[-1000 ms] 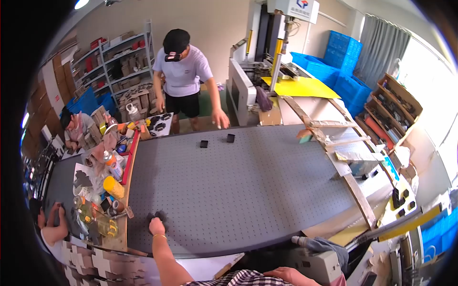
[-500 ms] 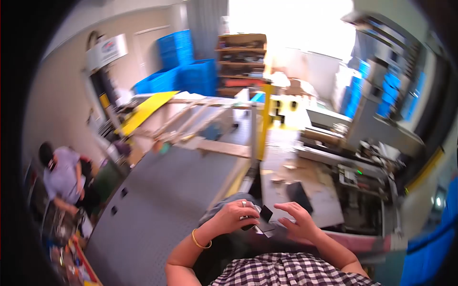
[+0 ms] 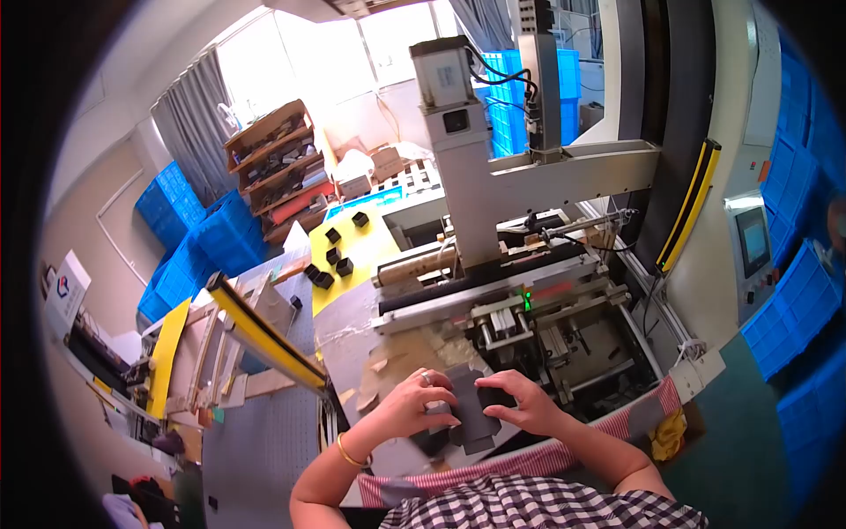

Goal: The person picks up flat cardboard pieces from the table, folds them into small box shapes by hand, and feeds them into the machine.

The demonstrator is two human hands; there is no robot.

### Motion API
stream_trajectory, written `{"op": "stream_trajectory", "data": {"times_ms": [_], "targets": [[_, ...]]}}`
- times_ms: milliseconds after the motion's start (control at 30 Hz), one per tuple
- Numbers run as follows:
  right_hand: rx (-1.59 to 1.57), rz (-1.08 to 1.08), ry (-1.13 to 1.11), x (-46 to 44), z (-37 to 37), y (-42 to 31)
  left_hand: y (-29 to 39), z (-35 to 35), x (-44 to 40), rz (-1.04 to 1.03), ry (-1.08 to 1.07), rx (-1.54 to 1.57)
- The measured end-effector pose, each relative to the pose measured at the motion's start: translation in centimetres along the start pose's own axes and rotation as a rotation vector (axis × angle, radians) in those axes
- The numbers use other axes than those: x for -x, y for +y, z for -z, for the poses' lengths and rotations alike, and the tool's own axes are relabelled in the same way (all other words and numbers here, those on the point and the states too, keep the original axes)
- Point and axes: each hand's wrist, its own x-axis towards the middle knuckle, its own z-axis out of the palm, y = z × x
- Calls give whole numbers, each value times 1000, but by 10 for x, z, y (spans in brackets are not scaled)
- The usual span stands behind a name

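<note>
A dark grey card blank with flaps (image 3: 476, 421) is held in front of my checked shirt, low in the middle of the view. My left hand (image 3: 414, 407), with a ring and a gold bangle, curls its fingers round the left side of the blank. Something dark shows under those fingers, but I cannot make out what. On the other side, my right hand (image 3: 522, 404) grips the right edge between thumb and fingers. Beneath the hands is the worktop (image 3: 339, 344) with scraps of brown paper on it.
A machine (image 3: 529, 317) with a gantry stands ahead and right, its control screen (image 3: 753, 238) farther right. Several small black boxes (image 3: 344, 266) sit on a yellow sheet (image 3: 379, 251). A yellow-black post (image 3: 264, 331) rises left. Blue crates (image 3: 793, 309) line the right side.
My view has swung right, bringing the machine to the middle. The hands were apart with small dark and light pieces at the left one; now both are on the grey blank.
</note>
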Motion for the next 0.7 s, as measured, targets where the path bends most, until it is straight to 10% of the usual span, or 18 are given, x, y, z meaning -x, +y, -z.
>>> {"op": "stream_trajectory", "data": {"times_ms": [333, 500, 700], "targets": [[242, 168, 70, -123, 89, 96, -93, 16, -118, 103, 354, 63], [-408, -184, -30, -238, 137, 191, -186, 60, -223, 88, 515, 433], [253, 91, 36, -297, 171, 166, -196, 115, -267, -23, 527, -4]]}}
